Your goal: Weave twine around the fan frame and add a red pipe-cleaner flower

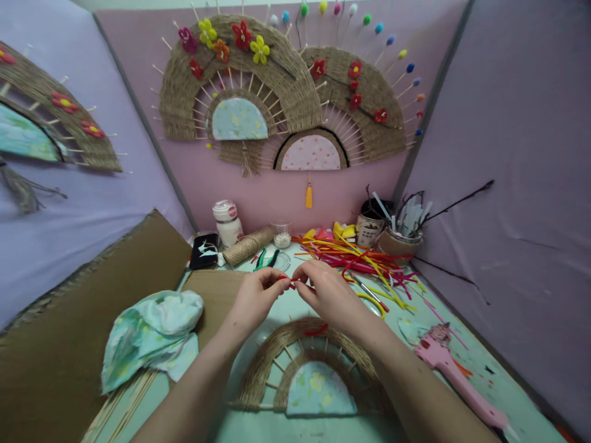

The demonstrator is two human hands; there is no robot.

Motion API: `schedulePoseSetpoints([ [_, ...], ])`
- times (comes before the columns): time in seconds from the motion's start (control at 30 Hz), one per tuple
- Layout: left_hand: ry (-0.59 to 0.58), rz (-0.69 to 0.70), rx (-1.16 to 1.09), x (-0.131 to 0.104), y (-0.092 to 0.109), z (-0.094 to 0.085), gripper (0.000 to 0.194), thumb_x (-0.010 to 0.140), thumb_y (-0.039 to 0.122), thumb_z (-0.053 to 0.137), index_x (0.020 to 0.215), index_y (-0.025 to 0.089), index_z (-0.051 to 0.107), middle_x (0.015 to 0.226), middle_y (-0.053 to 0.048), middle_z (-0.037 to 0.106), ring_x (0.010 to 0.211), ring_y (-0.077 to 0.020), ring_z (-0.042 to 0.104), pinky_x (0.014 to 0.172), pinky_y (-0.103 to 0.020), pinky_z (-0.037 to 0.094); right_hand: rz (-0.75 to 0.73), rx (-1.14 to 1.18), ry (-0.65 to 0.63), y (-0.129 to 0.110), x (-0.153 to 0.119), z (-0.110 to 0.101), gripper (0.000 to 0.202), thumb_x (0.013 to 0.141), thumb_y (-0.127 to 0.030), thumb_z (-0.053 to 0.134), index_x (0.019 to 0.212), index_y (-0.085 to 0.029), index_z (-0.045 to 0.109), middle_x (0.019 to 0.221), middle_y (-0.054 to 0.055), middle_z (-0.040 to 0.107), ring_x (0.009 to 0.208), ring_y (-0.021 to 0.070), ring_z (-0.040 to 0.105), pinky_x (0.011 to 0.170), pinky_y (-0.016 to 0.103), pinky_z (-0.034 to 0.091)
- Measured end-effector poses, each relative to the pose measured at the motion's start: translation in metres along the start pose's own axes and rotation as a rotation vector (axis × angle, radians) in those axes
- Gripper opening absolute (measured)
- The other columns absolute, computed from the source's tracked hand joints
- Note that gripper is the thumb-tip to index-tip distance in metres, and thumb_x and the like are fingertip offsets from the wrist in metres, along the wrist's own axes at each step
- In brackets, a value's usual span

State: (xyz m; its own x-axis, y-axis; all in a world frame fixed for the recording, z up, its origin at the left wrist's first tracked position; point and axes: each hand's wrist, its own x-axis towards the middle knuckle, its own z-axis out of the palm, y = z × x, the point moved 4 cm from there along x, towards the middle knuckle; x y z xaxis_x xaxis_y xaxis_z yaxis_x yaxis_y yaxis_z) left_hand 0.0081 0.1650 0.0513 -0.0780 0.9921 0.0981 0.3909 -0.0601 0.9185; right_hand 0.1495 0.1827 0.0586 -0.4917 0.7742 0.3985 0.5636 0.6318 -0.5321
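Thumb and fingers of my left hand pinch one end of a short red pipe cleaner. My right hand pinches its other end, so the two hands almost meet above the table. Most of the red piece is hidden by the fingertips. Below them lies a half-round fan woven from twine over sticks, with a floral cloth centre. Another bent red strip rests on the fan's upper band. Part of the fan's right side is covered by my right forearm.
Fuzzy red and yellow strips are heaped behind my right hand. A pink glue gun lies at the right. Green-handled pliers, a twine roll and a white bottle stand behind. Crumpled cloth and cardboard are left.
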Motion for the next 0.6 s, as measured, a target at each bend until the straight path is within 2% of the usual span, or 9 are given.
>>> schedulePoseSetpoints([
  [0.13, 0.044, 0.025, 0.036, 0.0000, 0.0011, -0.0029, 0.020, 0.069, 0.035, 0.061, 0.071, 0.015, 0.065, 0.063, -0.002, 0.062, 0.060, -0.0144, 0.050, 0.058, -0.026, 0.038, -0.004, -0.007, 0.002, 0.0005, 0.0011, -0.0042, 0.005, 0.081, -0.015, 0.055, 0.079, -0.018, 0.058, 0.081, 0.003, 0.058, 0.075, 0.0143, 0.051, 0.068, 0.026, 0.036],
  [0.37, 0.016, 0.045, 0.109, 0.0001, 0.0002, 0.0016, 0.017, 0.068, 0.033, 0.062, 0.071, 0.017, 0.067, 0.064, -0.002, 0.065, 0.060, -0.0157, 0.051, 0.057, -0.026, 0.037, -0.018, -0.033, 0.032, 0.0005, 0.0020, -0.0035, 0.008, 0.081, -0.014, 0.055, 0.074, -0.017, 0.058, 0.076, 0.002, 0.057, 0.070, 0.0137, 0.049, 0.065, 0.026, 0.035],
  [0.6, 0.030, 0.069, 0.130, -0.0013, 0.0025, -0.0002, 0.016, 0.069, 0.033, 0.061, 0.069, 0.018, 0.068, 0.065, -0.003, 0.066, 0.061, -0.0168, 0.053, 0.059, -0.027, 0.038, -0.003, -0.062, -0.003, 0.0037, 0.0016, -0.0002, 0.009, 0.082, -0.011, 0.052, 0.077, -0.017, 0.057, 0.079, 0.003, 0.058, 0.071, 0.0135, 0.052, 0.064, 0.025, 0.036],
])
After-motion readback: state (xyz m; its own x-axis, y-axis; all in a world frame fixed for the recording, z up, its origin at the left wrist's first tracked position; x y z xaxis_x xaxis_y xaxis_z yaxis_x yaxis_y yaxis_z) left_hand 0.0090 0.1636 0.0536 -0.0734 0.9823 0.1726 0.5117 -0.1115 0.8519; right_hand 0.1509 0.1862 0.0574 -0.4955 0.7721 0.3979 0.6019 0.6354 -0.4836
